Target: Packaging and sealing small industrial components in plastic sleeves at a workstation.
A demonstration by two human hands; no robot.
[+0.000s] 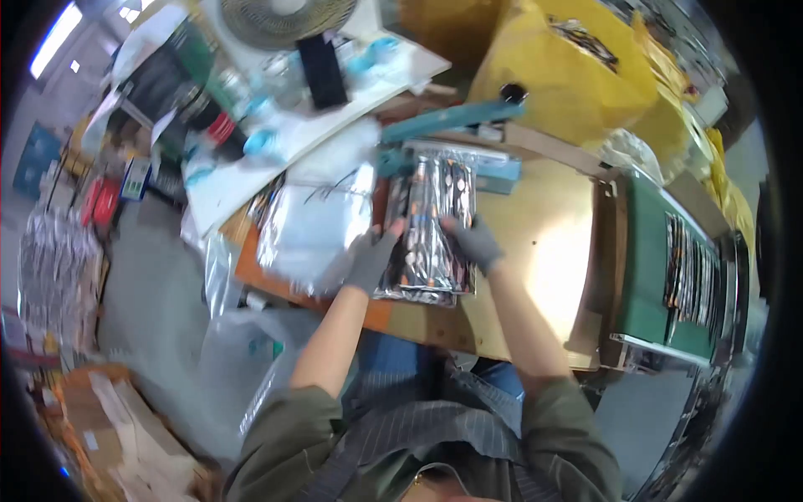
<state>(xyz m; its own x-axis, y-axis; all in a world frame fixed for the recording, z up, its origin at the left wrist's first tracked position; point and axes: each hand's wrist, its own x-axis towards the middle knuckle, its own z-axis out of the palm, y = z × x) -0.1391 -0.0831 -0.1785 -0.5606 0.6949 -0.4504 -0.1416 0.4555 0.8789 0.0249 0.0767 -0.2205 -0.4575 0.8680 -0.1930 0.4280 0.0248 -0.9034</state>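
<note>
A shiny pile of clear plastic packets with dark, orange and white contents lies on the table before me. My left hand, in a grey glove with bare fingertips, closes on the pile's left edge. Opposite it, my right hand in a matching glove grips the right edge with thumb and fingers. The undersides of my fingers are partly hidden, and the left hand is a little blurred. Beside my left hand lies a stack of clear plastic bags.
Behind the packets stands a teal metal device. A white shelf holds a phone, bottles and a fan. Large yellow bags are at the back right. More packets rest on a green surface at right.
</note>
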